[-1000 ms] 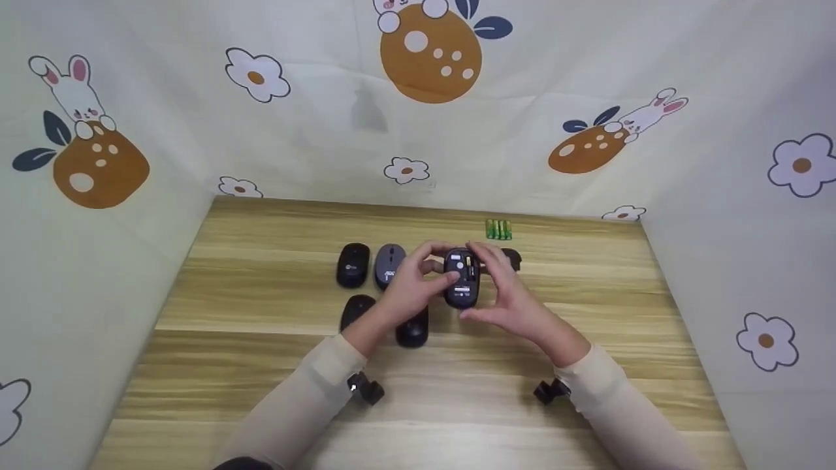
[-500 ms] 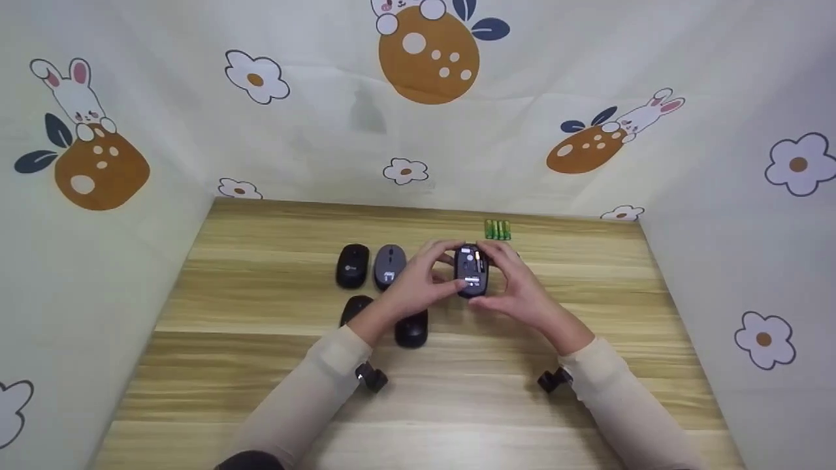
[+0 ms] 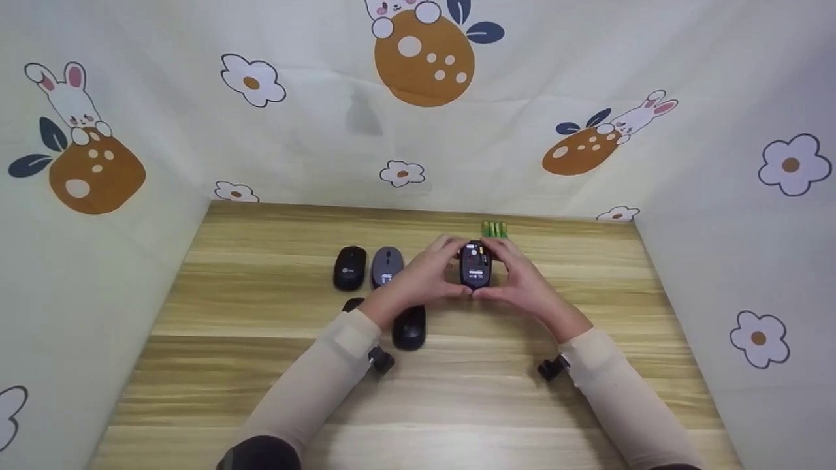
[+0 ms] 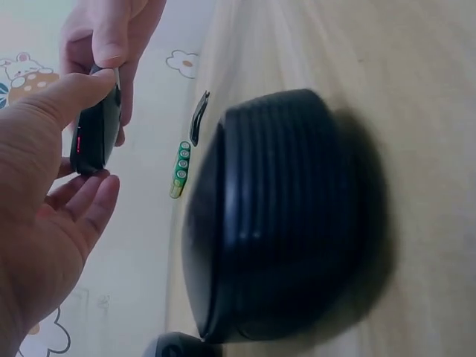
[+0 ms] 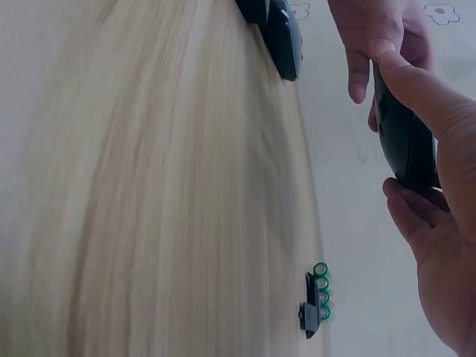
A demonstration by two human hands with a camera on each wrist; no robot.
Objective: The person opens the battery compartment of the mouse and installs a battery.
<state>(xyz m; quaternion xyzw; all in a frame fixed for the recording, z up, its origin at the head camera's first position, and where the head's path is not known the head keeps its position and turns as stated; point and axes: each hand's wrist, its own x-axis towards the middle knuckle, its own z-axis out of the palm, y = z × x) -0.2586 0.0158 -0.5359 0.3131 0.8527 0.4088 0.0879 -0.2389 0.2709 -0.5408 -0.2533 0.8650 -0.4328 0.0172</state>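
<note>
A black computer mouse point(image 3: 475, 264) is held above the table with its underside facing up, its battery compartment uncovered. A gold-coloured battery end point(image 3: 482, 250) shows inside. My left hand point(image 3: 431, 274) grips its left side, thumb at the near end and fingers at the far end. From the right, my right hand point(image 3: 522, 277) holds it the same way, the two thumbs meeting at the near end. In the left wrist view a red glow point(image 4: 79, 141) shows on the mouse. A black battery cover point(image 5: 309, 306) lies on the table, hidden by my right hand in the head view.
Several green batteries point(image 3: 494, 229) lie side by side near the table's back edge. Left of the hands rest a black mouse point(image 3: 350, 269), a grey mouse point(image 3: 387, 264) and another black mouse point(image 3: 409, 328). My left forearm mostly covers one more dark mouse point(image 3: 353, 304).
Both hands have carried the mouse slightly right and away from me. My left thumb has slid from the mouse's underside down to its near end.
</note>
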